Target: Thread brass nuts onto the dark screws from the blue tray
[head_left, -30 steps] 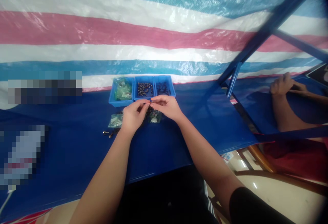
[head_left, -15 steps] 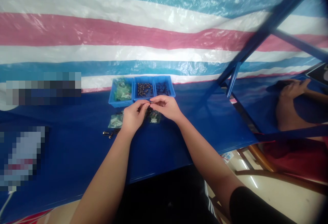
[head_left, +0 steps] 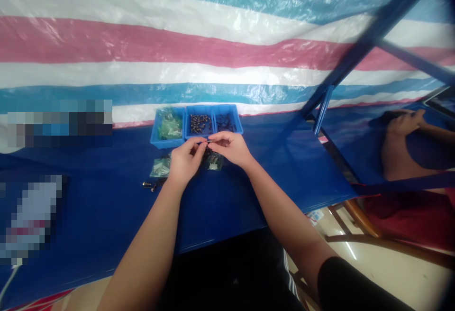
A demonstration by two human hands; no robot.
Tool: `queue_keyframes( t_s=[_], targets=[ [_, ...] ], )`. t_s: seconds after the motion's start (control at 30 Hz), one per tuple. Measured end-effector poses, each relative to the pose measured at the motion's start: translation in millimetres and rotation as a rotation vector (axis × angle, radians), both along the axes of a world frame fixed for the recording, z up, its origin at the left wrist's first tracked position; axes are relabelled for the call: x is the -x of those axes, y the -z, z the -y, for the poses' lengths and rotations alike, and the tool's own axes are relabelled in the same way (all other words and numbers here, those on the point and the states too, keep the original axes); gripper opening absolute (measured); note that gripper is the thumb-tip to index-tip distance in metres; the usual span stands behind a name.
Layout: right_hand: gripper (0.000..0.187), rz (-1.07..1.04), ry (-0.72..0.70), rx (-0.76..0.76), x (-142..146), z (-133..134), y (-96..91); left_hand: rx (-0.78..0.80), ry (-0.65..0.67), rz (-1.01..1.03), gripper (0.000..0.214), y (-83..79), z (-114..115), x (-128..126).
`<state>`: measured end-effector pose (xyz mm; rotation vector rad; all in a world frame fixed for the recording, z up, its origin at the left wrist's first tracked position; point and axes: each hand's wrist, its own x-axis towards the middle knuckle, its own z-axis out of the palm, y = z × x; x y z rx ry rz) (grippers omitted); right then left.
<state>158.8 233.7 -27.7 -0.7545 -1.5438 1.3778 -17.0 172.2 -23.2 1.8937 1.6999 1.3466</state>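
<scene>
My left hand point(head_left: 185, 160) and my right hand point(head_left: 230, 146) meet fingertip to fingertip above the blue table point(head_left: 249, 187), both pinched on a tiny dark part point(head_left: 208, 143) too small to name. Just behind them stands a blue three-compartment tray point(head_left: 197, 124): clear bags in the left bin point(head_left: 169, 126), small metal screws in the middle bin point(head_left: 200, 123), dark parts in the right bin point(head_left: 225, 122). Small clear bags point(head_left: 159, 168) lie on the table under my hands, another bag point(head_left: 214, 161) below my right hand. A few loose screws point(head_left: 151, 186) rest left of my left wrist.
A striped tarp point(head_left: 213, 55) hangs behind the table. A blue metal frame point(head_left: 359, 48) slants across the right. Another person's hand and forearm point(head_left: 401, 135) rest on the neighbouring blue surface at right. A wooden chair part point(head_left: 355, 225) shows below it.
My hands have stayed together on the small part. The other person's hand at right has shifted and flattened on the surface.
</scene>
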Motion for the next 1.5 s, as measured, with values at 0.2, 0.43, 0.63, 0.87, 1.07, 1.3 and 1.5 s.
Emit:
queue_keyframes(
  t_s=[0.2, 0.43, 0.63, 0.87, 1.07, 1.3, 1.5],
  targets=[
    [0.034, 0.004, 0.006, 0.006, -0.5, 1.2, -1.2, 0.035, -0.005, -0.021, 0.029, -2.0, 0.9, 0.2],
    [0.034, 0.014, 0.000, 0.000, 0.7, 2.9, -3.9, 0.077, 0.010, 0.001, 0.030, -2.5, 2.8, -0.1],
    [0.034, 0.060, 0.018, -0.035, -0.5, 4.0, -6.9, 0.065, 0.043, 0.000, 0.030, -0.6, 2.4, 0.2],
    [0.034, 0.055, -0.002, -0.046, -0.7, 3.4, -4.8, 0.074, 0.067, -0.018, 0.031, -0.3, 2.1, 0.3],
    [0.034, 0.035, -0.008, -0.055, -0.4, 3.1, -2.1, 0.068, 0.078, -0.004, 0.031, -1.1, 1.9, 0.5],
    [0.034, 0.054, 0.004, -0.043, -0.9, 2.7, -3.8, 0.074, 0.047, -0.006, 0.030, 0.4, 1.3, 0.2],
    [0.033, -0.024, -0.044, -0.003, 0.6, 4.0, -3.3, 0.070, 0.052, -0.003, 0.033, 3.5, 0.3, 0.9]
  ],
)
